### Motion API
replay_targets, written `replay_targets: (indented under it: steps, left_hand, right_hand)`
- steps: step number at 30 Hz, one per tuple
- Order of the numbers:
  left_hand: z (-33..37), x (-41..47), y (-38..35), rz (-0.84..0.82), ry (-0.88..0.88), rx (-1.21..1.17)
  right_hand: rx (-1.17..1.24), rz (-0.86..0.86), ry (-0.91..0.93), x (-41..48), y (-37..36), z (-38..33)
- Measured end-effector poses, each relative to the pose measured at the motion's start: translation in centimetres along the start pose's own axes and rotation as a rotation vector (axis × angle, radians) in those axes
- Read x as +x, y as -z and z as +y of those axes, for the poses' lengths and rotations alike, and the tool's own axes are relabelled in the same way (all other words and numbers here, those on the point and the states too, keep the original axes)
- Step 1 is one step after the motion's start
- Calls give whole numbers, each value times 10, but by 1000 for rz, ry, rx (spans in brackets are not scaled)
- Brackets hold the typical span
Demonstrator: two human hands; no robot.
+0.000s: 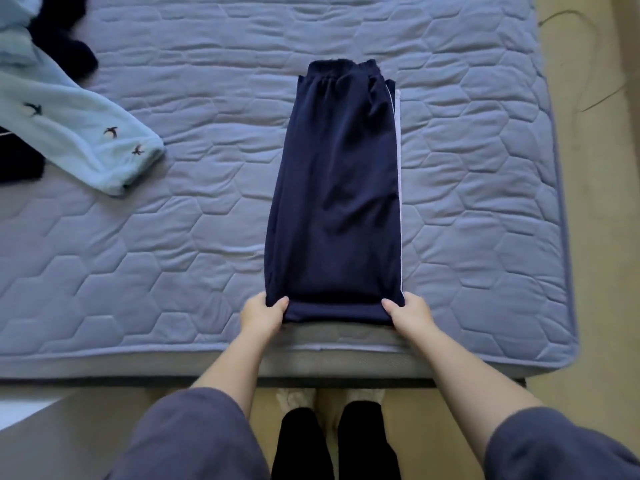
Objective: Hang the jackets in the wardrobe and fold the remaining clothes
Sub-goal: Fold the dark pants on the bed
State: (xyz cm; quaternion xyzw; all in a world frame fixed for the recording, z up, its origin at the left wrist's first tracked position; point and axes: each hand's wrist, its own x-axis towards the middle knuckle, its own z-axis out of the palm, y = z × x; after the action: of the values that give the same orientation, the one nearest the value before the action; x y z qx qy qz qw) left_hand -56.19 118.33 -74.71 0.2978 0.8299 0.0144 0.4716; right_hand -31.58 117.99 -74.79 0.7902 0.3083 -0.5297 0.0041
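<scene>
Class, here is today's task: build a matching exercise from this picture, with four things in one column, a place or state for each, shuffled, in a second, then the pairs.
1. navy track pants
2. light blue fleece garment
3. left hand
4. right hand

A. grips the near corner beside the white stripe
B. lies on the mattress's left side, bird motifs showing
C. grips the near corner away from the stripe
D. folded lengthwise, waistband at the far end

Pairs: 1-D, 2-B, 3-C, 4-A
</scene>
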Motion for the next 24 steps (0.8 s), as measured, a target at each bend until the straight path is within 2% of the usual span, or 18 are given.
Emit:
replay_targets:
  steps: [3, 4, 5, 7, 9, 11, 13, 15, 17, 22, 24]
  left_hand:
    - [-17, -9, -2, -200, 129, 62]
    - [-13, -12, 2, -208, 134, 122]
    - [-6, -13, 6, -134, 94, 187]
    - [15, -14, 13, 184, -156, 325]
    - [46, -14, 14, 416, -568, 433]
    - [77, 2, 1, 449, -893, 553]
    - [95, 31, -19, 394, -1057, 701]
    - [91, 62, -33, 360, -1098, 828]
    - [70, 94, -38, 381, -1053, 878]
    - [57, 104, -37, 403, -1024, 821]
    - [66, 98, -31, 401, -946, 740]
  right_hand:
    - [-73, -93, -93, -9, -1, 17]
    - [-75, -96, -112, -12, 0, 15]
    - [-78, -48, -103, -13, 3, 9]
    - [-176, 249, 52, -15, 6, -10]
    - [-322, 532, 391, -14, 4, -40]
    - [-466, 597, 675, 4, -7, -68]
    - [-624, 568, 796, 34, -25, -83]
    - [-735, 555, 805, 64, -42, -83]
    - [-777, 577, 773, 89, -54, -69]
    - [-722, 669, 691, 97, -58, -61]
    - [-659, 680, 640, 88, -51, -70]
